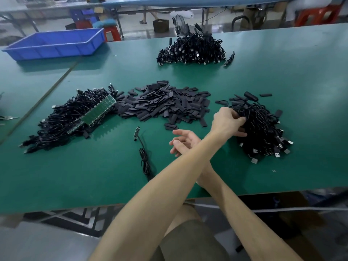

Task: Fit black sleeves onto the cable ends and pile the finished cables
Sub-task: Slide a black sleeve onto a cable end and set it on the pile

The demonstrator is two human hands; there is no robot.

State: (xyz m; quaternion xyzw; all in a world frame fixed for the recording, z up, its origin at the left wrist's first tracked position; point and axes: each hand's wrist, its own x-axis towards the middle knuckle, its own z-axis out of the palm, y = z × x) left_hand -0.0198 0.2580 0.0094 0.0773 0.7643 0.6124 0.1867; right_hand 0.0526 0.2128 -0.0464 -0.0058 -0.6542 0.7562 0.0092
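Note:
My arms are crossed over the green table point(94, 176). My left hand point(227, 119) reaches across to the right-hand pile of black cables point(263, 134), with its fingers curled into the cables at the pile's left edge. My right hand point(183, 142) hovers below it, under the left forearm, with relaxed fingers and nothing in it. A heap of flat black sleeves point(165, 104) lies in the middle. To its left is a pile of cables with bare green circuit boards point(75, 121). One loose cable with a bare board point(143, 147) lies in front.
Another pile of black cables point(192, 50) sits at the far side of the table. A blue plastic tray point(56, 44) stands at the far left. The table's near edge runs just in front of my knees. Red stools and benches stand beyond.

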